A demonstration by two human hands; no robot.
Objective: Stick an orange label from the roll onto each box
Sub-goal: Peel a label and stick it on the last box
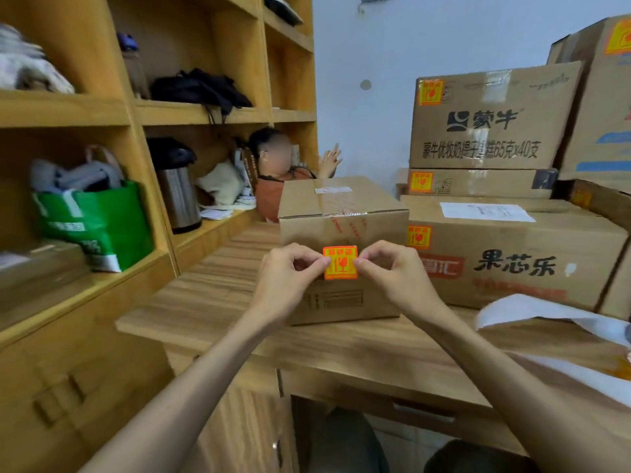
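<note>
An orange label (340, 262) is held flat in front of the near face of a small cardboard box (341, 213) on the wooden desk. My left hand (290, 271) pinches its left edge and my right hand (392, 268) pinches its right edge. Whether the label touches the box face I cannot tell. To the right, stacked boxes carry orange labels: a wide low box (512, 254), a flat box (478, 182), a large box (495, 117) on top. The white backing strip of the label roll (532, 312) lies at the desk's right.
A wooden shelf unit (136, 110) fills the left, holding a green bag (99, 223), a steel thermos (177, 192) and clothes. Another person (276, 172) sits behind the small box. More cardboard boxes (604, 97) rise at the far right. The desk edge (307, 349) runs below my wrists.
</note>
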